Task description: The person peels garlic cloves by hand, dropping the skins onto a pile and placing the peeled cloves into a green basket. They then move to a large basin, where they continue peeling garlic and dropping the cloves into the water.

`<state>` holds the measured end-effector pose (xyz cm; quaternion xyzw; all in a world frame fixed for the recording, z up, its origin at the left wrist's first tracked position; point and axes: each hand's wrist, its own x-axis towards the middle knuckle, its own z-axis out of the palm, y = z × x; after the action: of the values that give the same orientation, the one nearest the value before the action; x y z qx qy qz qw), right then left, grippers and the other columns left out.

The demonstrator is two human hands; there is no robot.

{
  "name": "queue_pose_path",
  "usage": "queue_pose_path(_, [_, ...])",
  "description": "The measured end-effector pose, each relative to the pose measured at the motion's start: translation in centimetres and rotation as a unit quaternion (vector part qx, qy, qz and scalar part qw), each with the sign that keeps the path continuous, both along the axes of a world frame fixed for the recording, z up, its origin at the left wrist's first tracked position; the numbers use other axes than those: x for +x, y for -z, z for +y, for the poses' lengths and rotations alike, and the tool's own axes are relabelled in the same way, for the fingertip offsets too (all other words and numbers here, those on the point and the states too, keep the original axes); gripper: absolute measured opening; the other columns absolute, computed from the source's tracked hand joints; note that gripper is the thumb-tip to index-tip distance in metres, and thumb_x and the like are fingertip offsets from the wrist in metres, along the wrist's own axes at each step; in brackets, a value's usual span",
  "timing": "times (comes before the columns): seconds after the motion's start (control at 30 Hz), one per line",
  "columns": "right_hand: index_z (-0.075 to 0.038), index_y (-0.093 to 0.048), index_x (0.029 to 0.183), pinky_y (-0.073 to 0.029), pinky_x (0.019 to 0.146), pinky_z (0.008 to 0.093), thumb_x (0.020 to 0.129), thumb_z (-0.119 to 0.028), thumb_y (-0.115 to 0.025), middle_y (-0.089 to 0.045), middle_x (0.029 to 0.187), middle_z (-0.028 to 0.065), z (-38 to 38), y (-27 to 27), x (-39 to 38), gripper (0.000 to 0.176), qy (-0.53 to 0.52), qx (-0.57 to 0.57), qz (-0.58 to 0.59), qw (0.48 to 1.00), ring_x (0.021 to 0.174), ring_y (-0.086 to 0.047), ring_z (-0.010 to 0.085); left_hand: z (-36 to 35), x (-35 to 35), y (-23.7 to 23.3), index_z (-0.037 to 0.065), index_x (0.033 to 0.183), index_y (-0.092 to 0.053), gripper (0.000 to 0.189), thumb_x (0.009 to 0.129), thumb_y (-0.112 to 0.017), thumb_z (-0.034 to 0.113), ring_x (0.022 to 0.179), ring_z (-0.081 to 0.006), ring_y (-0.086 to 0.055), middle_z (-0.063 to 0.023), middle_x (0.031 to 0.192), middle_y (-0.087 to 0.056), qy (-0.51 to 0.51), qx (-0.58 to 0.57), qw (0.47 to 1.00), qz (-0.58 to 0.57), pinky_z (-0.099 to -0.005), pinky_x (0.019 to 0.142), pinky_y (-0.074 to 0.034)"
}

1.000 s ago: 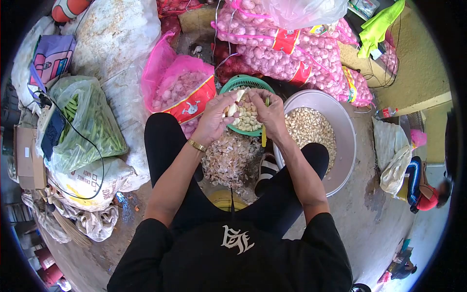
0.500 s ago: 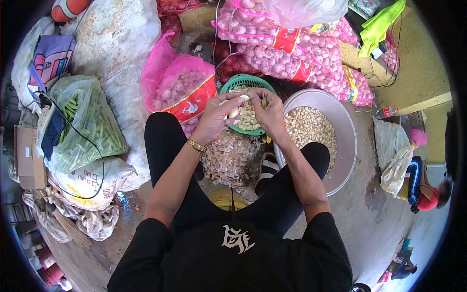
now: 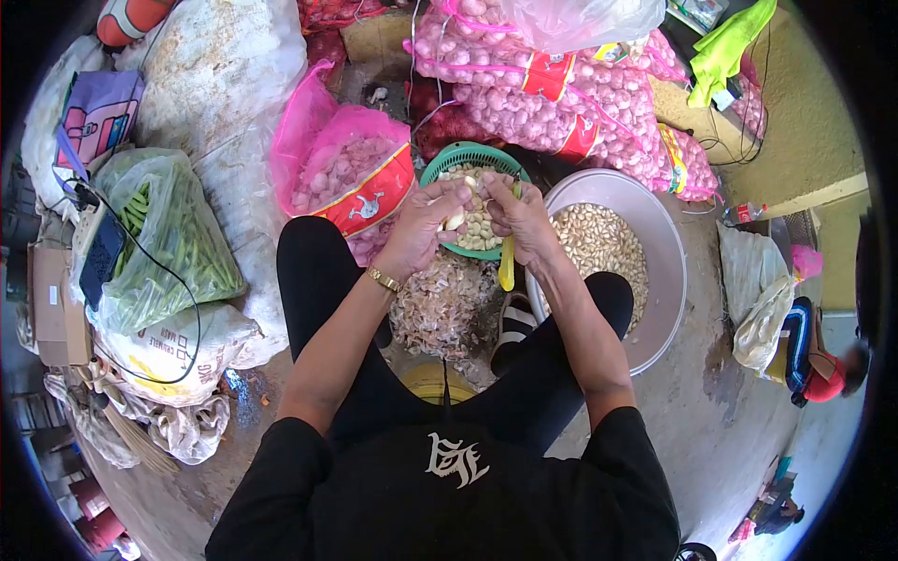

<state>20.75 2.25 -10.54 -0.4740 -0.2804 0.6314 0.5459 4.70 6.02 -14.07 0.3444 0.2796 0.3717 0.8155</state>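
My left hand (image 3: 423, 227) is closed around pale peeled garlic cloves (image 3: 456, 221), with the thumb and fingers pinching near the top. Close beside it, my right hand (image 3: 526, 226) grips a yellow-handled knife (image 3: 507, 266); the handle hangs below the palm and the blade is hard to make out. Both hands are over a green plastic basket (image 3: 440, 165) that holds peeled cloves (image 3: 480, 236). To the right stands a wide pale basin (image 3: 668, 280) of unpeeled garlic cloves (image 3: 603, 245). A heap of garlic skins (image 3: 436, 307) lies on the floor below the basket.
An opened pink mesh sack (image 3: 313, 112) of garlic stands left of the basket. Filled garlic sacks (image 3: 599, 112) are stacked behind. At the left are a clear bag of green vegetables (image 3: 178, 234) and white sacks (image 3: 220, 84). Another person (image 3: 823, 369) is at the far right.
My right hand has turned, so more of the yellow handle shows below it. The fingers of both hands have shifted slightly around the cloves.
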Motion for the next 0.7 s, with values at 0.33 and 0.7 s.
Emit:
queue_pose_path(0.33, [-0.009,-0.059,0.084,-0.021,0.041,0.0195,0.091,-0.029,-0.066,-0.036,0.052,-0.0100,-0.2,-1.2,0.8,0.023,-0.019,0.013,-0.036,0.999,0.042,-0.027,0.0011,0.9,-1.0,0.0,0.009,0.109,-0.057,0.023,0.096,-0.058,0.028,0.057,-0.0078,-0.051,-0.0030,0.082,-0.058,0.021,-0.157,0.977,-0.146,-0.0125,0.035,-0.033])
queue_pose_path(0.7, [-0.005,-0.066,0.075,-0.040,0.055,0.0252,0.077,-0.017,-0.076,-0.062,0.069,0.0004,-1.1,-0.1,1.7,0.016,-0.214,0.139,-0.351,0.901,0.059,-0.050,0.0073,2.6,-3.3,-1.0,0.007,0.121,-0.055,0.035,0.095,-0.058,0.030,0.057,-0.0069,-0.047,-0.0030,0.083,-0.056,-0.007,-0.128,0.973,-0.192,-0.0131,0.037,-0.030])
